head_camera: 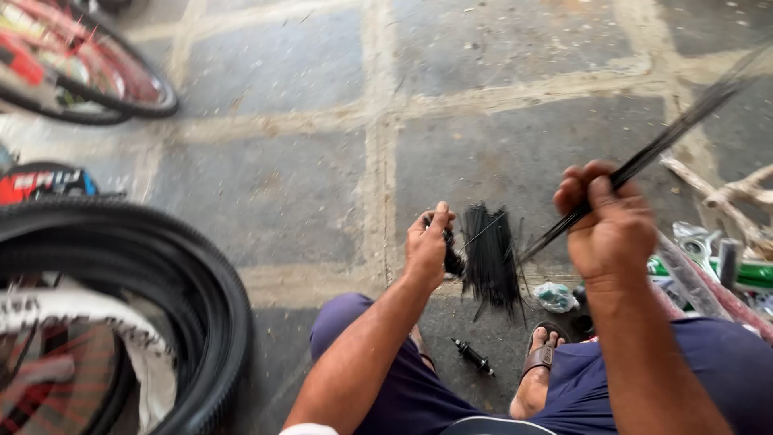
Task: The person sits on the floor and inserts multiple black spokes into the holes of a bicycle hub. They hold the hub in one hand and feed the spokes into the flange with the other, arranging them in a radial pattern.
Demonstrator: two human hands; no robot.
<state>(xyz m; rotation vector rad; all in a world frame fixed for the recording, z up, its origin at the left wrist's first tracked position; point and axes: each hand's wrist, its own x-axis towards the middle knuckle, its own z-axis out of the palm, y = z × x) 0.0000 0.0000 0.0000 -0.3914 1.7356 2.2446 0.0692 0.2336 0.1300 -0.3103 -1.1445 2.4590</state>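
Note:
My right hand (pixel 608 225) is closed around a bundle of thin black spokes (pixel 676 129) that slants up toward the top right. My left hand (pixel 427 246) grips a small black hub-like part (pixel 452 256) just left of a pile of black spokes (pixel 489 258) lying on the stone floor. A short black axle (pixel 473 357) lies on the floor between my knees. My sandalled foot (pixel 541 366) rests beside it.
A black bicycle tyre (pixel 193 298) on a wheel fills the lower left. A red bicycle wheel (pixel 88 76) is at the top left. Green and red frame tubes (pixel 708 278), a small plastic bag (pixel 555 296) and a stick lie at the right.

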